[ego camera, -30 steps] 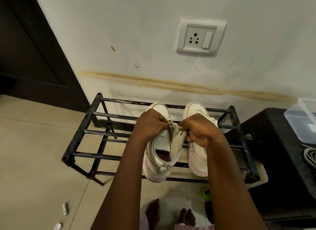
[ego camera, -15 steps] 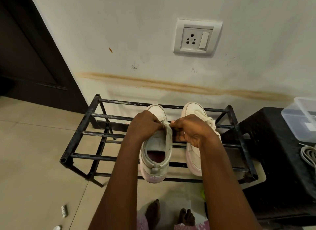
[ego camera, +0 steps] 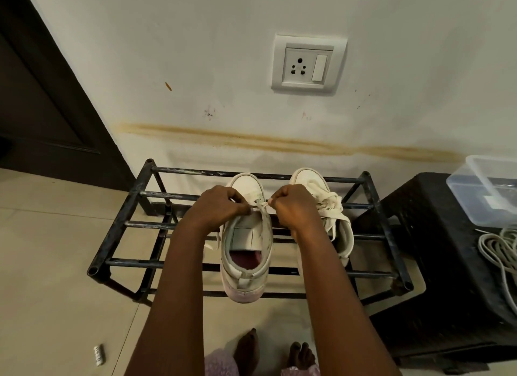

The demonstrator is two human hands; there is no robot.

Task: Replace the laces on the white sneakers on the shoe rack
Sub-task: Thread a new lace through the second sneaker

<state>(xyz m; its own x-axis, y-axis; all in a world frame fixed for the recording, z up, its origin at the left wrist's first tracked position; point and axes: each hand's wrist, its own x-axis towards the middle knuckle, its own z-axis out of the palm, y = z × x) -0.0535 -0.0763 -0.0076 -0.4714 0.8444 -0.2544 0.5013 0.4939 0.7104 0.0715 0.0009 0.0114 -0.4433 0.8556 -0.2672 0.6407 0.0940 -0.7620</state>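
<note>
Pinches lace (ego camera: 261,205) between left hand (ego camera: 221,207) and right hand (ego camera: 293,209), both clenched on it, at 12 o'clock of sneaker (ego camera: 243,280) collar, atop shoe rack (ego camera: 134,263).

The scene is taken from a single wide-angle camera worn on the head, directed forward and steeply downward. The grip, where the left hand (ego camera: 221,207) and right hand (ego camera: 293,210) pinch a lace (ego camera: 261,204) over a white sneaker (ego camera: 246,252), is framed just below the centre, at arm's length. Beyond the grip the shoe rack (ego camera: 145,224) and wall (ego camera: 195,53) are seen; nearer than the grip, the forearms and bare feet (ego camera: 246,350). Right of the grip, a dark stool (ego camera: 447,263) is cut by the frame's edge.
</note>
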